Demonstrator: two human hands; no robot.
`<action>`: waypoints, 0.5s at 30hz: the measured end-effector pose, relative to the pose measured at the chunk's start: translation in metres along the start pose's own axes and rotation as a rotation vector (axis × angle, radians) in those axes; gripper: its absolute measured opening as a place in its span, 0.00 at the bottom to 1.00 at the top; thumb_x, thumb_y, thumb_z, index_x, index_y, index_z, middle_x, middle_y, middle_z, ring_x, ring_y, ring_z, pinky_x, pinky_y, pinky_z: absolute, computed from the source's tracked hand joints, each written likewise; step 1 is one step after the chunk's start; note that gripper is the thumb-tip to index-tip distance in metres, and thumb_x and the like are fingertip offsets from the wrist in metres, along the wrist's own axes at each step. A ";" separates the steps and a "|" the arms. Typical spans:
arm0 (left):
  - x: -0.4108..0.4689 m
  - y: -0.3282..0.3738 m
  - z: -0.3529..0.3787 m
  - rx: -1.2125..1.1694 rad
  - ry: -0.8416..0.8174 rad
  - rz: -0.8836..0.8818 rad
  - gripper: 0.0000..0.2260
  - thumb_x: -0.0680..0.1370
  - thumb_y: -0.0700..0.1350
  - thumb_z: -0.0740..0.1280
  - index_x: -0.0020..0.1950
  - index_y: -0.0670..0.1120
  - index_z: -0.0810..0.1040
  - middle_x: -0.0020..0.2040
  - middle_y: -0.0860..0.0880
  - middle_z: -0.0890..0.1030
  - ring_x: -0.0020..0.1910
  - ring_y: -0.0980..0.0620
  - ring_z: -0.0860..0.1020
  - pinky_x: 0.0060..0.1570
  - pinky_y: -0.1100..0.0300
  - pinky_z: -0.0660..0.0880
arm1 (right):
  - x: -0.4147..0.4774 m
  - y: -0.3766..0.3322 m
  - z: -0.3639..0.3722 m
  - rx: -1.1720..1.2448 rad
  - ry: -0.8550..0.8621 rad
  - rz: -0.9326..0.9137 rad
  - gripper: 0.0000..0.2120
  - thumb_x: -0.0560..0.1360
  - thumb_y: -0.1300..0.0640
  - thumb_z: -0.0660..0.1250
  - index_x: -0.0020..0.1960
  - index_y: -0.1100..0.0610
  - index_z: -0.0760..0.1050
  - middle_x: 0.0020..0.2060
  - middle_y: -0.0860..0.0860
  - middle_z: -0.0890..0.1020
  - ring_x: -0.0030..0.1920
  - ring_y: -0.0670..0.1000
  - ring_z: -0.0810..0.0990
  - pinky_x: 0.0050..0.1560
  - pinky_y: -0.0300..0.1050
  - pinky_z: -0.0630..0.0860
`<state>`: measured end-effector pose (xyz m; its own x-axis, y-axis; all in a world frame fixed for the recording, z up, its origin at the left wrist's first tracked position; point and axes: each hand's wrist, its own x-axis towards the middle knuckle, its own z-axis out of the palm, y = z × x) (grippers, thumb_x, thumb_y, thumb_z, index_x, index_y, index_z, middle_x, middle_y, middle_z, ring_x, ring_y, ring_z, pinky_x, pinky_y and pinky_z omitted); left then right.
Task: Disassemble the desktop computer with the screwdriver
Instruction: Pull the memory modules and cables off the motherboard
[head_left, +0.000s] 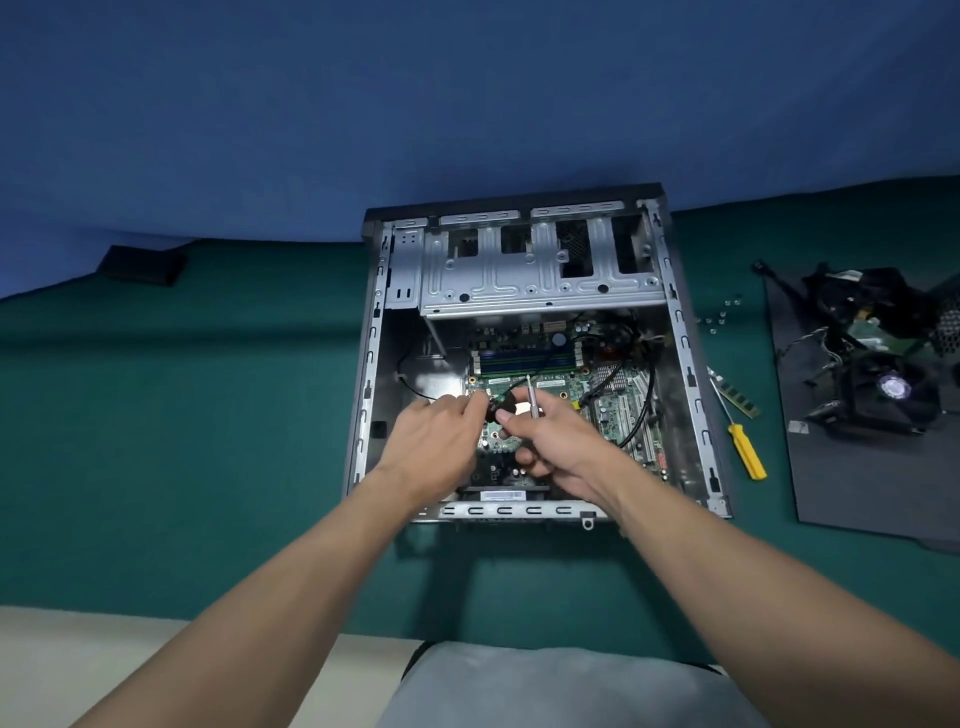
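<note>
1. A grey cushion (519, 686) is lying nearest the camera; beyond it the open computer case (681, 364) is resting mid-surface.
2. The left hand (434, 436) is pinching a black plug (492, 411) over the green board (608, 415); the right hand (556, 441) is clamping a screwdriver (532, 397), shaft pointing up, thumb touching the plug.
3. Pulling the plug straight — by its body, not the wire — is looking safest.
4. The green surface (208, 415) is carrying a yellow screwdriver (747, 452), loose screws (719, 317) and a black panel (857, 478) right of the case; a blue wall (467, 104) is standing behind.
</note>
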<state>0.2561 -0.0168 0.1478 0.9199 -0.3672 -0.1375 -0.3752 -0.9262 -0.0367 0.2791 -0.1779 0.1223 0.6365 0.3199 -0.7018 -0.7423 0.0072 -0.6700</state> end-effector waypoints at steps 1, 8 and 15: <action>0.001 0.000 -0.001 0.004 -0.014 0.019 0.09 0.70 0.37 0.62 0.49 0.44 0.70 0.36 0.48 0.78 0.31 0.45 0.71 0.34 0.56 0.63 | 0.000 0.000 -0.003 -0.016 -0.012 0.000 0.10 0.76 0.58 0.69 0.54 0.47 0.73 0.45 0.55 0.80 0.26 0.44 0.70 0.21 0.36 0.61; 0.006 -0.005 -0.011 0.030 -0.020 0.238 0.04 0.77 0.42 0.60 0.44 0.43 0.67 0.28 0.49 0.69 0.24 0.44 0.65 0.24 0.56 0.59 | -0.005 -0.007 -0.023 -0.034 -0.165 0.079 0.13 0.76 0.60 0.68 0.58 0.50 0.73 0.42 0.53 0.78 0.26 0.44 0.68 0.20 0.36 0.61; 0.007 -0.005 -0.013 0.010 0.064 0.271 0.13 0.75 0.45 0.55 0.35 0.42 0.71 0.21 0.47 0.70 0.18 0.43 0.65 0.21 0.60 0.55 | -0.004 -0.016 -0.024 -0.123 -0.233 0.101 0.13 0.76 0.60 0.68 0.59 0.50 0.72 0.37 0.49 0.75 0.26 0.43 0.67 0.24 0.36 0.59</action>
<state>0.2656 -0.0154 0.1600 0.7913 -0.6060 -0.0812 -0.6091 -0.7929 -0.0174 0.2936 -0.2023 0.1297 0.4851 0.5222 -0.7014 -0.7593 -0.1463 -0.6340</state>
